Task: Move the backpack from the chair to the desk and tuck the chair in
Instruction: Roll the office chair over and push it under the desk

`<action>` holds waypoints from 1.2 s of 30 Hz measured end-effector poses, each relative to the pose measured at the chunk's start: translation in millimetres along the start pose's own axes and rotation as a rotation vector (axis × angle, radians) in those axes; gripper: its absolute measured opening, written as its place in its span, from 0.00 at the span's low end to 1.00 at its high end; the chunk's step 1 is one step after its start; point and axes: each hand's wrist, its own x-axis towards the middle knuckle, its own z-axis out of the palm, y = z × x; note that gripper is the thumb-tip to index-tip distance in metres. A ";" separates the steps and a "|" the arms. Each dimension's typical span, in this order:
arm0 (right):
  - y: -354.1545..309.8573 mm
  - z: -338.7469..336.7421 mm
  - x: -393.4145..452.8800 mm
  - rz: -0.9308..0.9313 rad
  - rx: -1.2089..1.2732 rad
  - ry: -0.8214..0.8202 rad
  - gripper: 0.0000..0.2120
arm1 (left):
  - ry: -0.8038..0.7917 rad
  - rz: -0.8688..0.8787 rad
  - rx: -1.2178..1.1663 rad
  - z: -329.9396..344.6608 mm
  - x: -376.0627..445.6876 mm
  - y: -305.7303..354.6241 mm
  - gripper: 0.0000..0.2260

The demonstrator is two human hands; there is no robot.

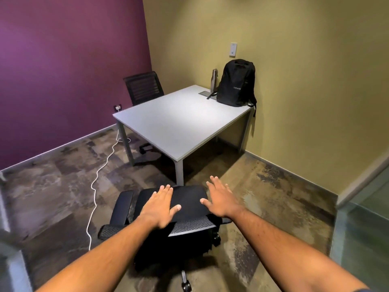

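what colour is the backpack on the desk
Black, with small light lettering on the front. The backpack stands upright on the white desk, seen in the head view.

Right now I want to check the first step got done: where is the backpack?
In the head view the backpack stands upright on the desk at its far right corner, against the yellow wall, beside a metal bottle.

Two chairs point(168, 218) point(144, 87), one desk point(179, 123), one backpack point(236, 83), one bottle point(214, 80), two hands point(161, 207) point(221, 200).
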 end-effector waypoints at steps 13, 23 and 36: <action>-106.0 72.4 -4.4 -0.004 -0.050 -0.129 0.39 | -0.057 -0.046 -0.004 27.5 -56.9 -127.6 0.36; -96.4 103.0 -4.0 0.020 -0.070 -0.172 0.40 | -0.080 -0.036 -0.071 61.1 -61.6 -123.4 0.30; -85.2 123.0 -38.7 -0.009 -0.185 0.013 0.45 | 0.126 0.070 0.071 89.9 -75.4 -121.6 0.29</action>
